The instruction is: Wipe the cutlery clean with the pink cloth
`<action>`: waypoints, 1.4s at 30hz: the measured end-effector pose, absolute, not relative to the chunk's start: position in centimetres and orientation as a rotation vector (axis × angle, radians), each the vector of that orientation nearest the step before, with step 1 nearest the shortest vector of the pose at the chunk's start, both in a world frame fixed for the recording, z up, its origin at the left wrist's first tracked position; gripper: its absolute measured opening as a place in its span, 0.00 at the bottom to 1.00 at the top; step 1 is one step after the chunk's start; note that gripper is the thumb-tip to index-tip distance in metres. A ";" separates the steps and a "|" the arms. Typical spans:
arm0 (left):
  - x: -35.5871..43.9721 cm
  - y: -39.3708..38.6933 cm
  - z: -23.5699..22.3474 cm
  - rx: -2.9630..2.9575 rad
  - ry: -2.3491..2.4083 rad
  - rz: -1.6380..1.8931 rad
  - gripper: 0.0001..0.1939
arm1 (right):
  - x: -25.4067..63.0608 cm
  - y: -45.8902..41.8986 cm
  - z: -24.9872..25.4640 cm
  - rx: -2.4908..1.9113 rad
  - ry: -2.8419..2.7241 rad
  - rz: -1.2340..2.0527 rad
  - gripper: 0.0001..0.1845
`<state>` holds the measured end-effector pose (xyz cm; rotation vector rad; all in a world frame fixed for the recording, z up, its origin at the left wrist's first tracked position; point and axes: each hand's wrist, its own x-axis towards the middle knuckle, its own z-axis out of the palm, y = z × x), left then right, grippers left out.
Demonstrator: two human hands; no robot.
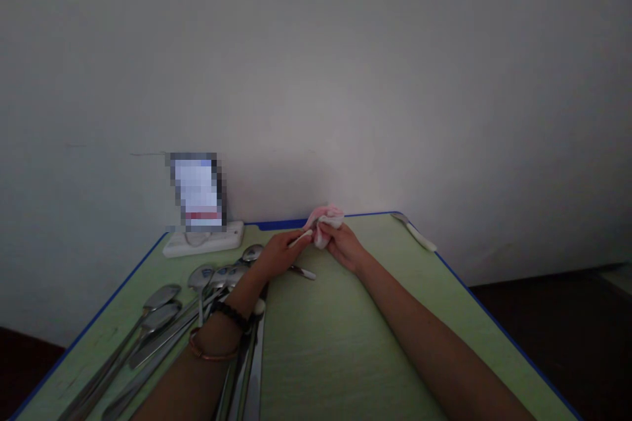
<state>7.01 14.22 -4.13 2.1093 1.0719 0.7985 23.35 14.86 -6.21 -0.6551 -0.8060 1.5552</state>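
Observation:
Toward the back edge of the table, my two hands are close together. My left hand (280, 254) is closed on a slim utensil with a white handle (302, 237); its far end is hidden in the cloth. A pink and white cloth (326, 216) is bunched in my right hand (344, 245), whose fingers pinch it around that hidden end. Just below my left hand lies another utensil with a white tip (307, 273), partly covered by the hand. Several metal spoons (201, 276) lie under and left of my left forearm.
A blurred-out phone (197, 191) leans upright on a white stand (203, 241) at the back left. A white-handled utensil (419, 235) with a metal head lies along the right edge. The green table (326, 355) has a blue rim and meets a grey wall.

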 end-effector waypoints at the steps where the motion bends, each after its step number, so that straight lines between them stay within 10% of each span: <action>1: 7.0 14.3 -4.2 2.111 1.070 0.793 0.19 | 23.4 14.9 -6.2 -0.649 -0.814 1.562 0.10; 42: 7.1 14.3 -4.2 1.999 1.203 0.893 0.21 | 23.2 14.9 -6.0 -0.686 -0.761 1.560 0.11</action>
